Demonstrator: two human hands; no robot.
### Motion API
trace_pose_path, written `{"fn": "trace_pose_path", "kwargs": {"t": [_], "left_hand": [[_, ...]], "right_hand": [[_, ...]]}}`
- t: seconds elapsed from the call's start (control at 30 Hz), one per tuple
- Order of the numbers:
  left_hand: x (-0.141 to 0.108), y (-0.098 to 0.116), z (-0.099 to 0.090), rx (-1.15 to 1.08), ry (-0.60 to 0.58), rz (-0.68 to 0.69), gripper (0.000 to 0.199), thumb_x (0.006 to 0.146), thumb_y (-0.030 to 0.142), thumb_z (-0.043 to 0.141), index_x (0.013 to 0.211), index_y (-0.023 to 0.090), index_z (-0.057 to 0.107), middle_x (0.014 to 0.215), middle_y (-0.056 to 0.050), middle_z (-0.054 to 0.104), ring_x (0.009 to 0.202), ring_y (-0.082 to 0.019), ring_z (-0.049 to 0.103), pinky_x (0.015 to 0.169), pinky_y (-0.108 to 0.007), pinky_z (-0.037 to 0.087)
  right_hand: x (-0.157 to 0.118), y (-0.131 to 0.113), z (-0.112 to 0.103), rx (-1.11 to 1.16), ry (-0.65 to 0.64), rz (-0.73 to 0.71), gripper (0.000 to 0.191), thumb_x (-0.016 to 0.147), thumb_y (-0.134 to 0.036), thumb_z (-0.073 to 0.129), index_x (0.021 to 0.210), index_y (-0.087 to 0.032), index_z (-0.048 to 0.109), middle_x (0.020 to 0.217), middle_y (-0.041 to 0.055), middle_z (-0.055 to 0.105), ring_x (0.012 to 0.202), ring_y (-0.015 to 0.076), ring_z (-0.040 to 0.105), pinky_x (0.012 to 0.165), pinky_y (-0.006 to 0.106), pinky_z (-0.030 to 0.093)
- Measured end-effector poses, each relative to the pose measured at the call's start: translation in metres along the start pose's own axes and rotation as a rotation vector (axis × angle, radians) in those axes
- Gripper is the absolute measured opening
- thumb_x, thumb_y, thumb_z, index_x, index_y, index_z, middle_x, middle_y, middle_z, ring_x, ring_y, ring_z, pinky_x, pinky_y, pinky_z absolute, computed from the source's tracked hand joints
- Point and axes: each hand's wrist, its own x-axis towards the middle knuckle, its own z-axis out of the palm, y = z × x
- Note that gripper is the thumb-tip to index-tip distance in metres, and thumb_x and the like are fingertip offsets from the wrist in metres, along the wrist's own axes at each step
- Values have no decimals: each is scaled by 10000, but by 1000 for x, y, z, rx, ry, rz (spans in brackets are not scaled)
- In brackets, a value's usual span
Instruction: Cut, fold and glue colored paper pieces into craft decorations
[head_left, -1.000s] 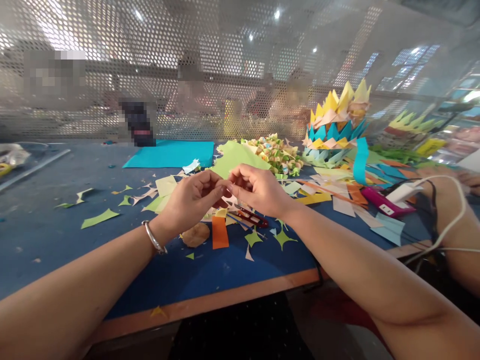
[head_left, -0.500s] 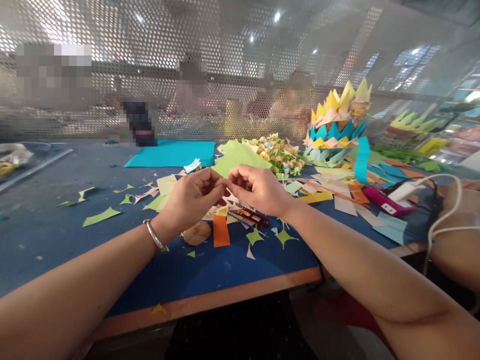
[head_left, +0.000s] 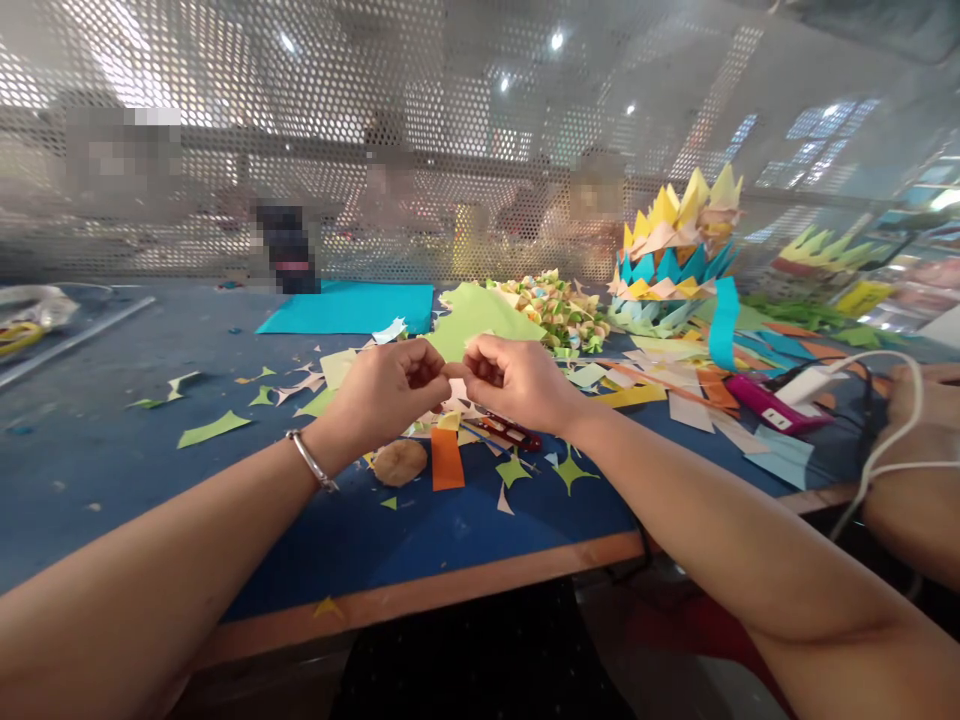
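Observation:
My left hand (head_left: 397, 385), with a silver bracelet at its wrist, is closed with thumb and fingers pinched together. Opposite it, my right hand (head_left: 517, 380) is pinched the same way, the fingertips nearly meeting. Whatever lies between them is too small and hidden to name. Below the hands are an orange paper strip (head_left: 448, 460), a tan lumpy round piece (head_left: 400, 463) and a dark red tool, perhaps a cutter (head_left: 517, 433). Just beyond them lies a light green paper sheet (head_left: 487, 318), next to a heap of small folded paper pieces (head_left: 559, 308).
A blue paper sheet (head_left: 352, 308) lies at the back. Tiered paper crowns (head_left: 675, 255) stand right. Green scraps (head_left: 214, 428) litter the blue table (head_left: 337, 570). A magenta power strip (head_left: 776, 403) with a white cable and another person's arm (head_left: 915, 500) are at the right.
My fingertips have drawn slightly apart, with the right hand a little farther right. The whole view has shifted slightly. Both hands stay pinched.

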Motion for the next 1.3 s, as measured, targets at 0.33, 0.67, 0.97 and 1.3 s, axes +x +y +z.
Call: {"fn": "trace_pose_path", "kwargs": {"t": [0.33,0.67,0.97,1.3], "left_hand": [[-1,8,-2,63,55,10,99,710,189,623,621,194,580,507,38,592,485,-122,569,461,-228,382],[0,2,-4,-128,-59,-85,154,795,282,654,684,194,595,601,-13,727,554,-170,713,492,-236,524],[4,-15,-1,-225,-114,-74,176,856,356,612,805,189,638,724,-60,763,690,-204,752,601,-296,612],[4,-13,-4,-61,-126,-42,173,860,353,598,791,198,630,695,-41,749,637,-186,723,559,-265,562]], "right_hand": [[0,0,-2,-40,1,9,100,765,-221,600,743,-189,508,612,-42,518,554,99,458,559,239,346],[0,3,-4,-32,-19,55,96,785,-240,605,760,-188,528,617,-36,526,542,99,469,541,246,353],[3,4,-10,-44,-38,100,121,834,-283,585,775,-185,544,632,-6,585,567,112,513,566,271,373],[5,7,-8,-80,-64,95,157,867,-314,576,798,-173,574,661,20,622,578,124,537,550,279,363]]}}
